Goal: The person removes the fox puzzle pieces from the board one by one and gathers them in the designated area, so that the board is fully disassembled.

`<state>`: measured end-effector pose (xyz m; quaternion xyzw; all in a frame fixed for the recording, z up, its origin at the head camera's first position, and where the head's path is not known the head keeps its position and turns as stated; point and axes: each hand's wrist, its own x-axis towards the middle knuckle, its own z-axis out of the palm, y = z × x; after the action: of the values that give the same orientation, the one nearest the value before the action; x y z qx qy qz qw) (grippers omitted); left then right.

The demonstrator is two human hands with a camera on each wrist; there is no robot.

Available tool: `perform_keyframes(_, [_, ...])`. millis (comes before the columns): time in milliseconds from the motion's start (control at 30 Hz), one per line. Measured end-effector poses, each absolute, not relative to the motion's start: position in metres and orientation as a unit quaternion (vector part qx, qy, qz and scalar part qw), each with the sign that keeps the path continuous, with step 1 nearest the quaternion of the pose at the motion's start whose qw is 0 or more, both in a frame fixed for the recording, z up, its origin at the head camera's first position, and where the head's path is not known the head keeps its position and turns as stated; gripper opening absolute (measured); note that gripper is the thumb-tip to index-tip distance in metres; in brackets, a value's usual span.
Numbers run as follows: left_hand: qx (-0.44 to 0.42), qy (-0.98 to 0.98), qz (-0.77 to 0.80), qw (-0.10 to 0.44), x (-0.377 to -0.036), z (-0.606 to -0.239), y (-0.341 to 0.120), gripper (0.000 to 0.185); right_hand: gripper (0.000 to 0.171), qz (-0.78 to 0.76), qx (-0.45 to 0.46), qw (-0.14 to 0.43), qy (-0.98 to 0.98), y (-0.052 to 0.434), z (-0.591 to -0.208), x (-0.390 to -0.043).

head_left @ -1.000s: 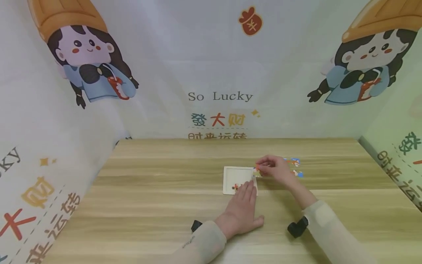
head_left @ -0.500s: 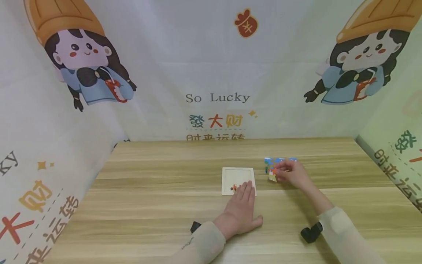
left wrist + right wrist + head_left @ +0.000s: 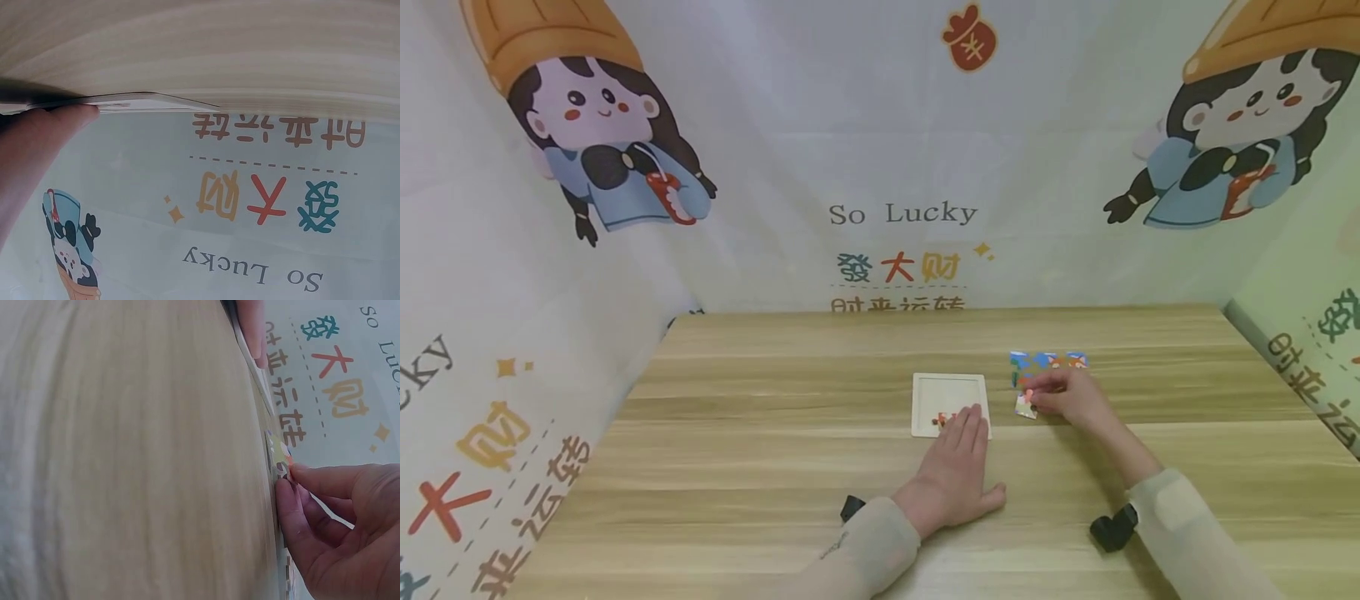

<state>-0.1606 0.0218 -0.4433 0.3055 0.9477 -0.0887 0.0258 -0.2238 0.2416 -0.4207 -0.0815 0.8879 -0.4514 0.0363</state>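
While the fingertips (image 3: 289, 487) of the right hand (image 3: 1070, 397) are curled together on a small puzzle piece (image 3: 1024, 406), the piece is still low at the table, tilted with one edge lifted. The pinch takes only a little of its border, so I judge that the piece could slip out and fall back, or turn between the fingers so that it no longer matches its place. Just behind this hand lies the group of loose pieces (image 3: 1048, 361), colourful and close together. The knuckles are near to them, so a careless lift could push some of them away or mix them.

The left hand (image 3: 953, 469) lies flat with straight fingers and holds nothing. Its fingertips press the near edge of the white puzzle tray (image 3: 949, 388), where a few red pieces (image 3: 942, 418) already sit. If this pressure becomes weaker, I think the tray may slide on the smooth wood, and the seated pieces can jump out. The tray is just beside the right hand, to its left.

Everything stands on a light wooden table (image 3: 760, 467) with long grain lines. Around it hangs a pale curtain (image 3: 880, 150) printed with cartoon girls, the words "So Lucky" and Chinese characters.
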Motion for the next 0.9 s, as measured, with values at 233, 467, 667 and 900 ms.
perform_keyframes(233, [0.306,0.947,-0.095,0.028,-0.1595,-0.4428,0.0212,0.083,0.023,-0.427,-0.07,0.036,0.901,0.2394,-0.419,-0.2216])
perform_keyframes(467, [0.304,0.947,-0.093,0.036,-0.1582,-0.442,0.0203,0.083,0.023,-0.419,-0.072,0.039,0.904,0.2382,-0.4193,-0.2206])
perform_keyframes(667, [0.305,0.947,-0.096,0.035,-0.158,-0.442,0.0196,0.083,0.024,-0.425,-0.084,0.037,0.9,0.2386,-0.4184,-0.2203])
perform_keyframes(900, [0.304,0.947,-0.098,0.035,-0.1589,-0.4427,0.0192,0.084,0.021,-0.407,-0.09,0.02,0.909,0.24,-0.4182,-0.2228])
